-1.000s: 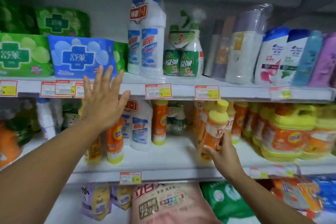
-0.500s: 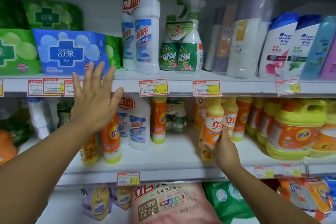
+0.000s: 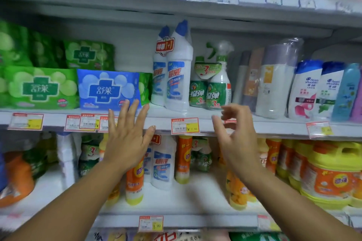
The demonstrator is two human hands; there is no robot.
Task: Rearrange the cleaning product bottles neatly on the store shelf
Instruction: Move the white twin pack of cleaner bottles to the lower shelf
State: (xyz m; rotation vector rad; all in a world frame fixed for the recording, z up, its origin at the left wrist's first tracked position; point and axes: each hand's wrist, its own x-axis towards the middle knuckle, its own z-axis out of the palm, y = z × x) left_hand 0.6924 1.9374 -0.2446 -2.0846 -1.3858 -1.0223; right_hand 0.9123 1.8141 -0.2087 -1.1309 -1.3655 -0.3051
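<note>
Two hands empty: my left hand (image 3: 127,139) flat, fingers spread; my right hand (image 3: 237,135) half-curled. Twin toilet-cleaner bottles (image 3: 173,76) upright near upper shelf (image 3: 254,126) front edge. Risk: hasty reach topples neighbouring spray bottles (image 3: 210,88).

Hands: two, left (image 3: 127,139) and right (image 3: 238,139)
White bottles with blue caps, upper shelf: two (image 3: 177,76)
Green spray bottles, upper shelf: two (image 3: 209,88)
Blue packs: one (image 3: 107,89)

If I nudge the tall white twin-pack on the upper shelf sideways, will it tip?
Probably somewhat tippy: the twin-pack stands tall on a narrow base with slim angled necks. The two bottles look banded together, so they should move as one. The spray bottles close on its right would likely stop a fall that way.
</note>
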